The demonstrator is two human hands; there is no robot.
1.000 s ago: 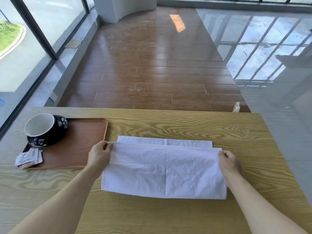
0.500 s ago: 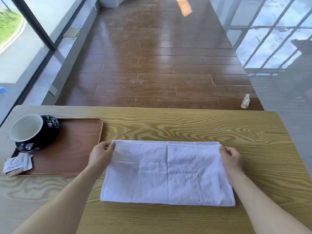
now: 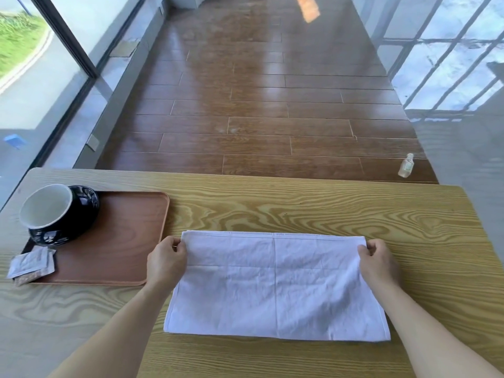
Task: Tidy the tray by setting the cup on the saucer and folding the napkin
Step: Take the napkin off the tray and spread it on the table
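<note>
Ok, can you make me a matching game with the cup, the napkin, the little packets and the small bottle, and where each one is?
Things:
1. cup
2. napkin
3. packets
4. small bottle

Places:
A. on the floor past the table
B. at the tray's near left corner
C. flat on the table, its far corners pinched by the left hand and right hand
D. on the dark saucer at the tray's far left

Pairs: 1-D, 2-C, 3-B, 4-A
</note>
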